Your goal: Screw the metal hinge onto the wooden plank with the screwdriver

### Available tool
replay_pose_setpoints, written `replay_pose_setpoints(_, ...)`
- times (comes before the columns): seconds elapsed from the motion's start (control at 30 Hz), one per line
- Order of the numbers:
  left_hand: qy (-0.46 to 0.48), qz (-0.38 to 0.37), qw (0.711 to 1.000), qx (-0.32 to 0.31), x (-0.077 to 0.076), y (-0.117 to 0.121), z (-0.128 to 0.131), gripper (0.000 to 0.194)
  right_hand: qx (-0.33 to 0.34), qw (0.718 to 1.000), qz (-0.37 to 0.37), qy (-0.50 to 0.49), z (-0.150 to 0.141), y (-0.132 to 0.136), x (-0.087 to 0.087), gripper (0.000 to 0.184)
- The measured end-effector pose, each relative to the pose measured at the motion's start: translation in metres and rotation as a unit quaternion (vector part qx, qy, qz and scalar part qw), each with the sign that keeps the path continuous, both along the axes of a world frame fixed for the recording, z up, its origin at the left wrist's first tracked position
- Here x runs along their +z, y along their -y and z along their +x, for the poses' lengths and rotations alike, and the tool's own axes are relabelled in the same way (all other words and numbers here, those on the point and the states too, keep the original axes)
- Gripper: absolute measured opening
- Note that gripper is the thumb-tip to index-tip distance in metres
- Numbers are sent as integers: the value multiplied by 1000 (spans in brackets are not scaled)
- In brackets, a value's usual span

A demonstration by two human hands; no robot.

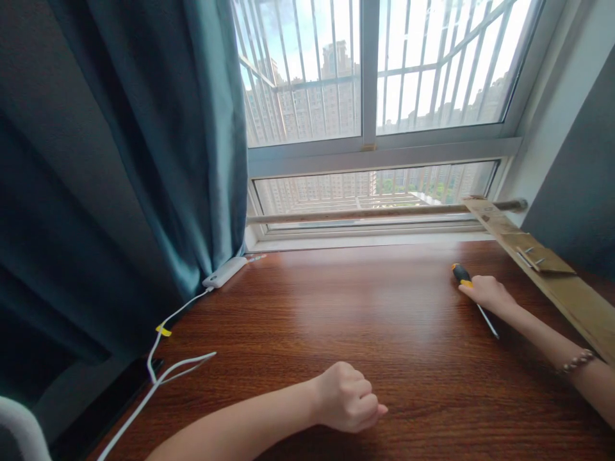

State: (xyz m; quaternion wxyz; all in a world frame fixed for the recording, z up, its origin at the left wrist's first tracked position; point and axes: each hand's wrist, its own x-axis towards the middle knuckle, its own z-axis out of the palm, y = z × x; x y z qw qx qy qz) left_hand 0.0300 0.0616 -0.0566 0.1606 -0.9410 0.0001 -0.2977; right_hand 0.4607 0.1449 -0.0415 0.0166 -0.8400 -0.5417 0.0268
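Two bare hands were in play, and just one screwdriver [462,274] between them! The right hand [489,294] had it, fingers wrapped round the lower grip, over on the right of the table [288,320]; the left hand [348,397] lay curled into a loose fist near the front, nothing to be seen in it. One beaded bracelet [576,362] ringed the right wrist. Beside that arm ran one long brown board [583,304], a smaller flat piece [556,262] on it, two little metal bits poking up there.

And the screwdriver itself: black handle with yellow bands, butt toward the window [368,77], slim metal shaft slanting back toward the person. Whether its tip touched wood, I couldn't tell.

The tabletop was reddish-brown, streaked with grain, glossy with daylight. On the left, one white power strip [225,273] sat against a blue-grey curtain [216,128], its white cable [129,417] looping forward past a yellow tag [164,331]. One horizontal pole [360,214] crossed below the panes, the board's far end up against it; outside, metal bars [331,80] fronted tall buildings [346,102].
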Motion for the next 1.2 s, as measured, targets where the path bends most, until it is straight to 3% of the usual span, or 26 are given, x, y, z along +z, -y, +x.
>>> replay_pose_setpoints(0.13, 25, 14, 1000, -7, 3, -1, 0, 38, 70, 994, 37, -74, -54, 12, 9, 43)
replay_pose_setpoints(0.3, 36, 21, 999, 6, 5, -5, -1, 37, 151, 980, 21, -128, -136, 26, 14, 31)
replay_pose_setpoints(0.4, 14, 28, 999, 25, 5, -5, -3, 36, 176, 969, 12, -170, -162, 28, 12, 28)
replay_pose_setpoints(0.57, 12, 35, 999, 36, 3, -6, -5, 36, 159, 965, -15, -209, -169, 25, 6, 27)
replay_pose_setpoints(0.87, 47, 11, 998, 28, 1, -5, -1, 34, 200, 972, 10, -125, -175, 27, 13, 28)
replay_pose_setpoints(1.2, -18, -28, 998, 51, 1, -6, -1, 32, 174, 981, 21, -84, -178, 34, 11, 52)
